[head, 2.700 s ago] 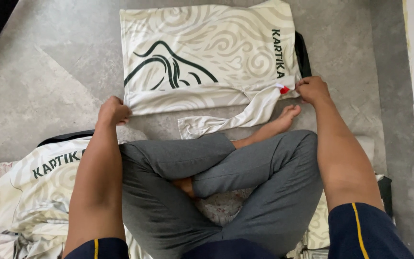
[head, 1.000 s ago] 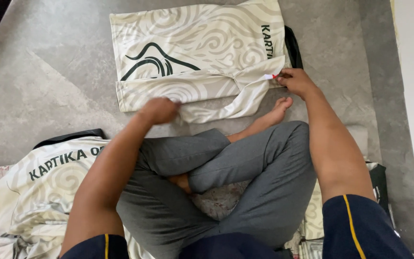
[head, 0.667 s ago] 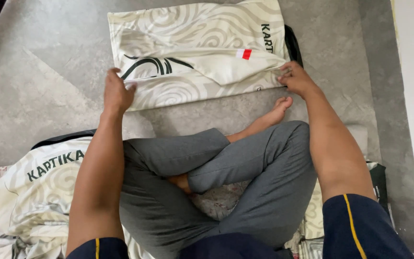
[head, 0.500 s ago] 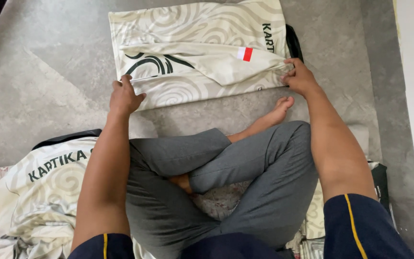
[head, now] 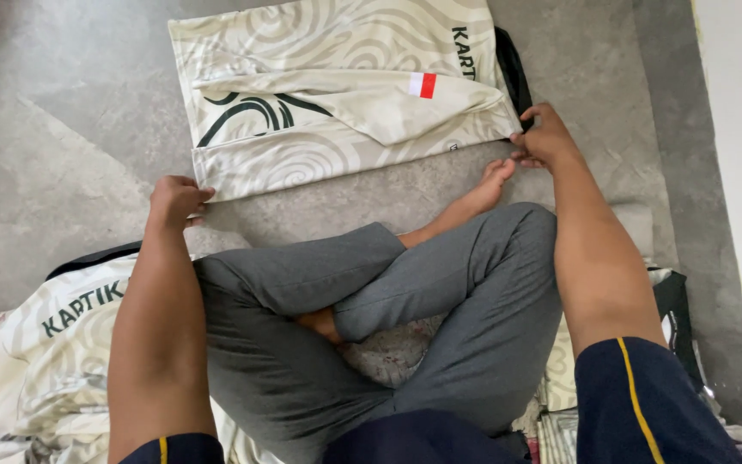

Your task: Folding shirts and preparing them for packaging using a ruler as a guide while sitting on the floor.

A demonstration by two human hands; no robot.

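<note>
While the jersey's (head: 337,94) top is cropped, both hands' fingers pinch its corners.

So I'm sat cross-legged, both arms stretched out forward and bare from the short sleeves down. My left hand (head: 177,198) is curled into a loose pinch, knuckles up. My right hand (head: 545,137) reaches further out, fingers (head: 523,137) bent and pinched together, wrist pretty straight.
</note>
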